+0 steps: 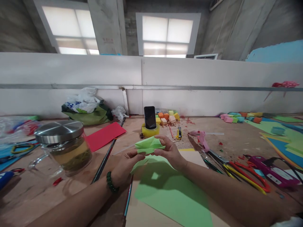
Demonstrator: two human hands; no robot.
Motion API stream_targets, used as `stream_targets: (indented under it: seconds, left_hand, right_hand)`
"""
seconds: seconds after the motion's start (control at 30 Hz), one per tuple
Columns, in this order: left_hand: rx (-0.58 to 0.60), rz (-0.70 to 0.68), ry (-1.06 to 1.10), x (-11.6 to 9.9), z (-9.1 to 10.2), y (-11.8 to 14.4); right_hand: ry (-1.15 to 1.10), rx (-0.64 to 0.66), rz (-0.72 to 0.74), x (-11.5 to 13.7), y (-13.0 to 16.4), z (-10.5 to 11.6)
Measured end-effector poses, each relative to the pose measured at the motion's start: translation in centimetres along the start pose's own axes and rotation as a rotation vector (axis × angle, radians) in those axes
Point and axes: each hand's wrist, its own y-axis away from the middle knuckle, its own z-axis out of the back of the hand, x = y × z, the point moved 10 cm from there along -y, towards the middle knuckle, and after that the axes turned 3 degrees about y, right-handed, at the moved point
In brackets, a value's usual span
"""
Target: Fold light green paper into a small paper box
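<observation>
Both hands meet over the middle of the cluttered wooden worktable [227, 138], and everything is easiest to place from the small folded piece of light green paper [149, 145] they hold up between them. The left hand [125, 165], with a dark green bead bracelet [110, 183] at the wrist, pinches the near left edge of that fold, its fingers closed on the paper. The right hand [168, 150] arches over the fold from the right, thumb below and fingers curled on top, clamped on the same piece.

Directly beneath the fold lies a large flat sheet of green paper [175, 195] on a pale board. Just behind the fold stands a black phone [150, 117] propped in a yellow roll of tape [149, 130]. Left of the fold sit a red paper sheet [105, 135] and, further left, a glass jar with a steel lid [62, 146] holding a yellowish liquid. Right of the fold lie a pink glue gun [201, 137] and, nearer the person, red-handled scissors [246, 175]. Coloured foam blocks [167, 116] are heaped behind and slightly right of the fold.

The fold is held in the air with no surface backing it, so I judge a crease could run crooked or the thin paper crumple if the fingers press unevenly. The left elbow moves close to the jar; a wide swing could tip it and wet the paper.
</observation>
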Motion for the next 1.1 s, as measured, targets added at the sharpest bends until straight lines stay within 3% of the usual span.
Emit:
stream_targets:
  seconds: [0.27,0.5,0.67,0.87,1.1]
  left_hand:
    - [-0.005,-0.037,-0.072,-0.6,0.0,-0.1]
    - [-0.036,-0.007,0.016,-0.4,-0.1,-0.1]
    - [-0.089,0.03,0.026,0.1,0.5,-0.2]
    - [-0.117,0.014,0.048,0.4,0.9,-0.2]
    - [-0.173,-0.096,0.071,-0.6,1.2,-0.1]
  right_hand:
    - [0.173,0.11,-0.006,-0.9,-0.3,-0.2]
    - [0.249,0.02,0.068,-0.5,-0.3,0.3]
    - [0.274,-0.019,0.025,-0.7,-0.1,0.4]
    - [0.172,-0.076,-0.081,-1.6,-0.3,0.8]
    - [0.126,-0.181,-0.072,-1.8,-0.4,1.7]
